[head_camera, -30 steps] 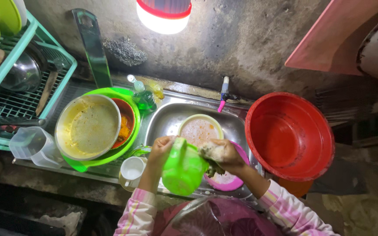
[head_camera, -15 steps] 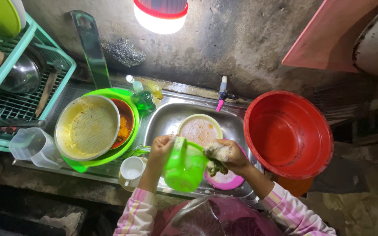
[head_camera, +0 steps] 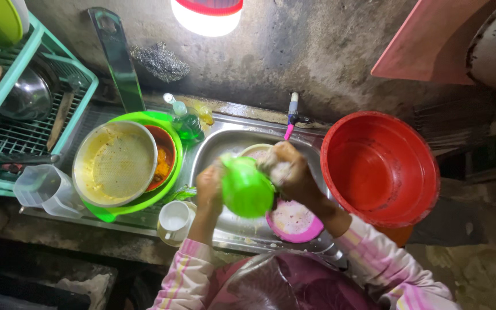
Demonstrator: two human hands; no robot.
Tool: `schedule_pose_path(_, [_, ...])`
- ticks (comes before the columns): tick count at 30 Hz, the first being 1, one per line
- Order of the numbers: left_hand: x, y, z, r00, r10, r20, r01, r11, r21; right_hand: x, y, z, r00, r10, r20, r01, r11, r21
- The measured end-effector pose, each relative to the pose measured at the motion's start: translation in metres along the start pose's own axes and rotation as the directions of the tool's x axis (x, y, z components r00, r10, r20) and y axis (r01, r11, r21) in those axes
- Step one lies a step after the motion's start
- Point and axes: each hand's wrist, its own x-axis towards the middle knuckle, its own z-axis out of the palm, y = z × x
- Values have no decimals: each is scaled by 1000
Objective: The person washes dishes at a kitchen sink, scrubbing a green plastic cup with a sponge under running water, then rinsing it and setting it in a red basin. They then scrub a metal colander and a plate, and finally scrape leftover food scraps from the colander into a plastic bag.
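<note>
Steel sink [head_camera: 233, 140] is the landmark, set under a rough wall w/ a tap [head_camera: 291, 115] at its back edge. Right of sink: big red basin [head_camera: 380, 166], inside bare. Left of sink: green dish rack [head_camera: 7, 138] w/ a steel bowl [head_camera: 27, 97] in it. Between rack & sink: green tub [head_camera: 165, 189] holding a steel strainer bowl [head_camera: 115, 163] on top and an orange bowl [head_camera: 163, 158] tucked beside that. Above sink, on the wall: bright lamp [head_camera: 208, 14] w/ red top.

Over the sink's middle: green plastic jug [head_camera: 247, 188], tilted, held up off the basin. Left hand [head_camera: 209, 192] grips its left side, fingers curled tight round it. Right hand [head_camera: 285, 169] is on the jug's upper right, fingers closed over a soapy scrub pad pressed to the jug; pad itself mostly hidden.

In the sink, under the hands: pink bowl [head_camera: 294, 221] w/ suds, near front edge; pale plate [head_camera: 254, 152] behind the jug, mostly covered. Front-left of sink, on the counter: white mug [head_camera: 174, 221]. Further left: clear measuring jug [head_camera: 44, 189]. Back-left corner of sink: green soap bottle [head_camera: 186, 123].
</note>
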Motion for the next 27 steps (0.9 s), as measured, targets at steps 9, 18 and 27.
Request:
schedule_pose_path(9, [24, -65, -7, 935, -338, -107, 311, 927, -211, 20, -21, -4, 973, 213, -89, -197, 968, 155])
schedule_pose_path(18, [9, -82, 14, 922, -370, -119, 263, 820, -508, -18, 65, 35, 865, -431, 258, 480, 557, -678])
schedule_pose_path(27, [27, -91, 12, 850, -527, -13, 344, 572, -745, -39, 125, 39, 852, -485, 195, 434, 449, -781])
